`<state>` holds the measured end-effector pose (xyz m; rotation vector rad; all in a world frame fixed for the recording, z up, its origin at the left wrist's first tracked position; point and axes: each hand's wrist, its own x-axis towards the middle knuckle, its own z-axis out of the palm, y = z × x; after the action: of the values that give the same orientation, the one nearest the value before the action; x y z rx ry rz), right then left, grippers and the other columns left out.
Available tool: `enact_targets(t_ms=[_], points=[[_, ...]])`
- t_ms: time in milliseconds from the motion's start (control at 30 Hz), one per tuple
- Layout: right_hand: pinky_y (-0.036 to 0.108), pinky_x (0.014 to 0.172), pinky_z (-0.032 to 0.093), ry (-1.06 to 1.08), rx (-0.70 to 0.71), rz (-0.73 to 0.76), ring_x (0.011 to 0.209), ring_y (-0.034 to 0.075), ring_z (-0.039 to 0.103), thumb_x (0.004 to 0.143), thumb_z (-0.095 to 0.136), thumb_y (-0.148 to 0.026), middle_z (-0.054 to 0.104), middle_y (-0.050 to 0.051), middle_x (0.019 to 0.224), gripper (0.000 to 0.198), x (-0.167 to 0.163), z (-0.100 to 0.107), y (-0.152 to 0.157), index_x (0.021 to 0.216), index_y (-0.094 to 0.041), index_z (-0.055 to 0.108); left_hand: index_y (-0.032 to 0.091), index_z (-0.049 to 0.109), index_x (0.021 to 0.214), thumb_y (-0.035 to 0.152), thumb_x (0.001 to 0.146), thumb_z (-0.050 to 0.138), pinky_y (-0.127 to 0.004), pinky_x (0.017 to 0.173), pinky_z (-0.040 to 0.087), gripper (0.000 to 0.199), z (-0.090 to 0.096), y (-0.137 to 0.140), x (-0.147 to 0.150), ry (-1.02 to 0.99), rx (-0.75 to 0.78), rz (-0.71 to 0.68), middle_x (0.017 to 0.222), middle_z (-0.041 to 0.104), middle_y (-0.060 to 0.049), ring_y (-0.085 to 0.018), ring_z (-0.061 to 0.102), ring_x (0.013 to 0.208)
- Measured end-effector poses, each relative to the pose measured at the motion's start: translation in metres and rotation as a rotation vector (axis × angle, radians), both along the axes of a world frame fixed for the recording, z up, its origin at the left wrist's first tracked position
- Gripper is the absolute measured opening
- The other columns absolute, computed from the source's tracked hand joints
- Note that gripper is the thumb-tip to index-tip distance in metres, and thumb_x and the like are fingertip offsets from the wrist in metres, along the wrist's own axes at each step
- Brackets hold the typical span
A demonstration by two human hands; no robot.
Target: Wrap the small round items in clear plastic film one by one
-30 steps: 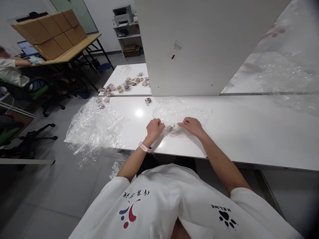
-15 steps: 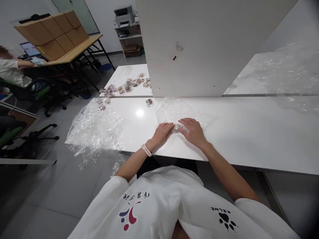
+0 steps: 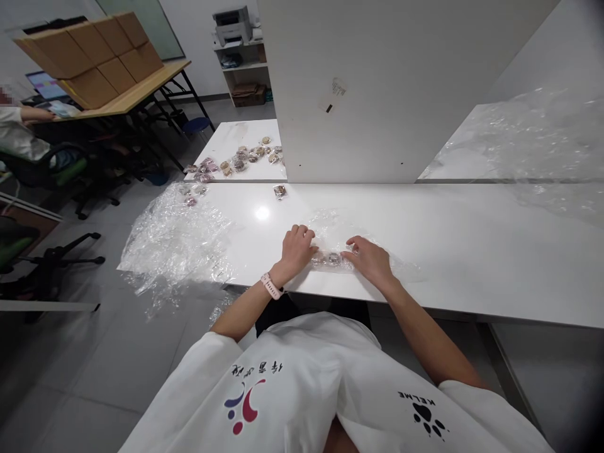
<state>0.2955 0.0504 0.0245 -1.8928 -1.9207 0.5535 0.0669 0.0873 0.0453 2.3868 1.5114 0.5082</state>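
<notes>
My left hand (image 3: 297, 250) is at the left end of a clear plastic wrap (image 3: 325, 220), fingers bent and thumb against the film. My right hand (image 3: 372, 259) is at its right side, fingers curled and thumb toward the film. Both appear to pinch the wrap. Between them, two or so small round items (image 3: 334, 258) lie in a row under or within the film near the table's front edge; the film blurs what they are. A single small wrapped item (image 3: 280, 192) lies farther back, left of the hands.
Crumpled clear plastic (image 3: 174, 245) hangs over the left table edge. Several small wrapped pieces (image 3: 240, 162) lie on the back-left table (image 3: 229, 135). A tall white panel (image 3: 368, 94) stands behind the white table (image 3: 472, 251). More film (image 3: 533, 138) lies right. A co-worker sits far left.
The wrap's far edge has come nearer to me, and the film now lies over the small items. My hands have moved apart and slightly closer to the front edge.
</notes>
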Motion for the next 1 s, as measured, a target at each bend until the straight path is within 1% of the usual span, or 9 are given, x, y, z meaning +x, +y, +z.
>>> enact_targets(t_ms=[100, 200, 300, 467, 567, 633, 733, 833, 1000], points=[[0.042, 0.093, 0.043, -0.088, 0.275, 0.197, 0.112, 0.027, 0.058, 0.095, 0.053, -0.043, 0.066, 0.010, 0.121, 0.034, 0.000, -0.006, -0.011, 0.117, -0.021, 0.066, 0.018, 0.058, 0.115, 0.029, 0.093, 0.058, -0.044, 0.093, 0.049, 0.024, -0.010, -0.024, -0.009, -0.051, 0.148, -0.269, 0.121, 0.063, -0.013, -0.027, 0.058, 0.113], [0.043, 0.104, 0.039, -0.053, 0.316, 0.432, 0.125, 0.025, 0.052, 0.096, 0.051, -0.048, 0.059, 0.007, 0.136, 0.043, 0.003, -0.018, -0.026, 0.132, -0.026, 0.059, 0.020, 0.050, 0.132, 0.026, 0.094, 0.054, -0.048, 0.105, 0.044, 0.039, -0.022, -0.039, -0.024, -0.076, 0.098, -0.421, 0.139, 0.056, -0.013, -0.028, 0.051, 0.129], [0.040, 0.100, 0.041, -0.006, 0.272, 0.398, 0.121, 0.024, 0.056, 0.100, 0.042, -0.043, 0.064, 0.006, 0.131, 0.039, 0.005, -0.022, -0.028, 0.130, -0.026, 0.062, 0.022, 0.054, 0.128, 0.025, 0.098, 0.046, -0.043, 0.096, 0.050, 0.032, -0.024, -0.032, -0.032, -0.144, -0.015, -0.311, 0.129, 0.063, -0.010, -0.025, 0.060, 0.118], [0.030, 0.068, 0.041, 0.061, -0.008, 0.199, 0.076, 0.019, 0.064, 0.098, 0.041, -0.050, 0.072, 0.002, 0.084, 0.041, 0.001, 0.002, 0.008, 0.093, -0.024, 0.072, 0.022, 0.059, 0.117, 0.042, 0.097, 0.051, -0.031, 0.070, 0.051, 0.029, 0.000, 0.014, -0.019, -0.176, -0.307, -0.056, 0.094, 0.071, -0.004, -0.018, 0.065, 0.075], [0.029, 0.062, 0.036, 0.003, -0.169, 0.099, 0.069, 0.018, 0.059, 0.093, 0.048, -0.050, 0.068, 0.002, 0.075, 0.036, -0.004, 0.013, 0.030, 0.085, -0.023, 0.070, 0.018, 0.061, 0.108, 0.032, 0.092, 0.060, -0.033, 0.073, 0.050, 0.021, 0.007, 0.029, -0.003, 0.026, -0.232, 0.080, 0.097, 0.070, -0.007, -0.021, 0.064, 0.082], [0.031, 0.068, 0.037, -0.078, -0.080, 0.024, 0.079, 0.021, 0.060, 0.092, 0.052, -0.043, 0.070, 0.005, 0.087, 0.029, -0.008, 0.014, 0.031, 0.092, -0.021, 0.071, 0.016, 0.062, 0.106, 0.021, 0.092, 0.056, -0.038, 0.082, 0.049, 0.016, 0.004, 0.021, 0.004, 0.123, -0.019, 0.107, 0.104, 0.068, -0.011, -0.025, 0.063, 0.095], [0.039, 0.083, 0.039, -0.147, 0.294, -0.020, 0.101, 0.027, 0.056, 0.095, 0.049, -0.033, 0.067, 0.011, 0.112, 0.028, -0.011, 0.006, 0.010, 0.107, -0.020, 0.070, 0.015, 0.060, 0.116, 0.012, 0.093, 0.044, -0.043, 0.093, 0.048, 0.028, -0.008, -0.007, 0.004, 0.093, 0.216, -0.019, 0.119, 0.065, -0.014, -0.028, 0.058, 0.114], [0.041, 0.088, 0.040, -0.108, 0.426, 0.057, 0.103, 0.027, 0.053, 0.098, 0.044, -0.032, 0.065, 0.010, 0.114, 0.031, -0.011, -0.008, -0.019, 0.112, -0.022, 0.069, 0.012, 0.052, 0.132, 0.007, 0.089, 0.039, -0.050, 0.107, 0.041, 0.046, -0.027, -0.029, -0.004, 0.078, 0.186, -0.114, 0.138, 0.057, -0.018, -0.031, 0.047, 0.135], [0.042, 0.087, 0.043, -0.049, 0.360, 0.079, 0.103, 0.027, 0.052, 0.098, 0.042, -0.034, 0.062, 0.010, 0.119, 0.036, -0.017, -0.031, -0.037, 0.123, -0.025, 0.066, 0.010, 0.045, 0.141, 0.008, 0.088, 0.036, -0.055, 0.113, 0.035, 0.055, -0.046, -0.012, -0.004, -0.161, -0.026, 0.111, 0.143, 0.053, -0.020, -0.031, 0.039, 0.143]])
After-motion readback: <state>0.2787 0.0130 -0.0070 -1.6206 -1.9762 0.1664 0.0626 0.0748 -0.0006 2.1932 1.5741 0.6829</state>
